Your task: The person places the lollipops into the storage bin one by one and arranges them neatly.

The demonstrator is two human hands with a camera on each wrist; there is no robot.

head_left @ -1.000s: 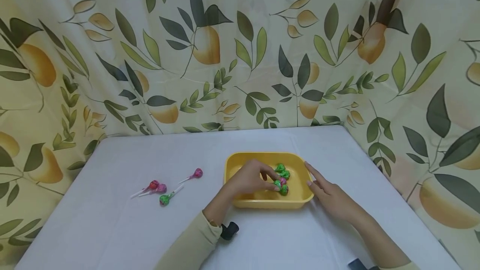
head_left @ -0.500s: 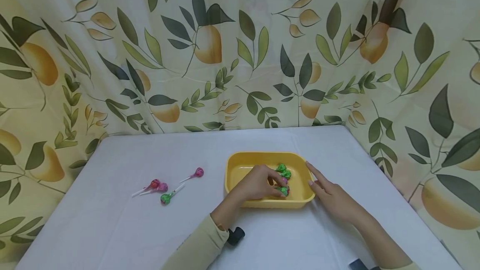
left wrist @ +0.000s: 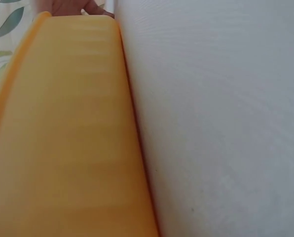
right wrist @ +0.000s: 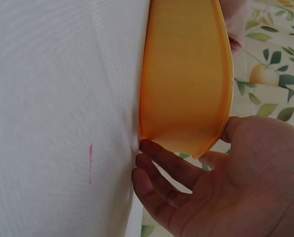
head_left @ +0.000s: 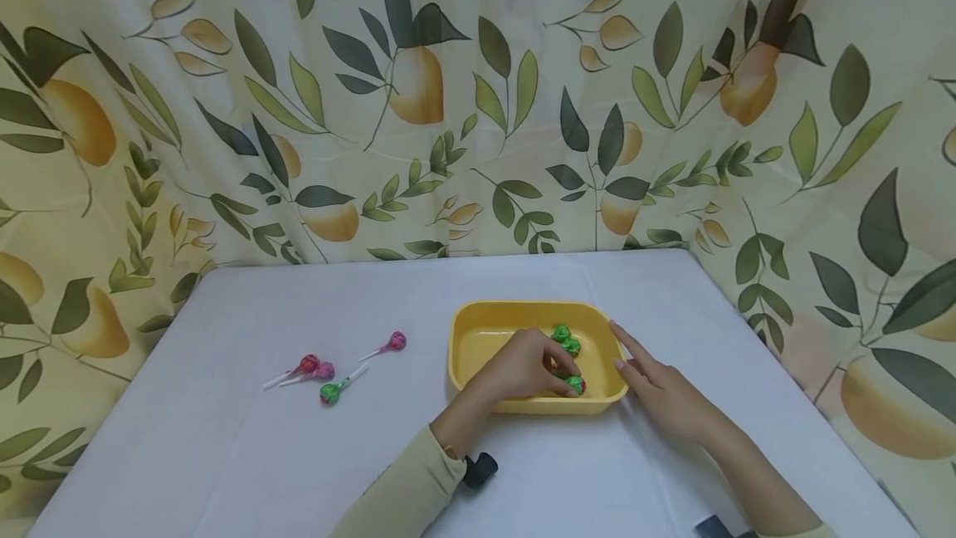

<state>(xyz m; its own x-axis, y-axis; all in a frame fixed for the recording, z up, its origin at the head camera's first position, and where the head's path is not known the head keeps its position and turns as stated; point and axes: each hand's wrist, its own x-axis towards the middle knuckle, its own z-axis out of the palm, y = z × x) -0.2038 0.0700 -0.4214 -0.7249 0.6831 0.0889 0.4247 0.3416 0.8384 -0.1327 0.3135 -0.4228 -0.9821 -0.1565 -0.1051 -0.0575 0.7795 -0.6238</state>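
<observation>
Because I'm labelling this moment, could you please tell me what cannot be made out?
Head: part of the yellow tray, hidden by the left hand.
Head: print on the lollipop wrappers, too small.
Head: dark object by the right forearm, cut off by the bottom edge.
Left wrist: tray interior, behind its wall.

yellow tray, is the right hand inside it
No, the right hand touches the right end of the yellow tray from outside; the left hand is inside.
</observation>
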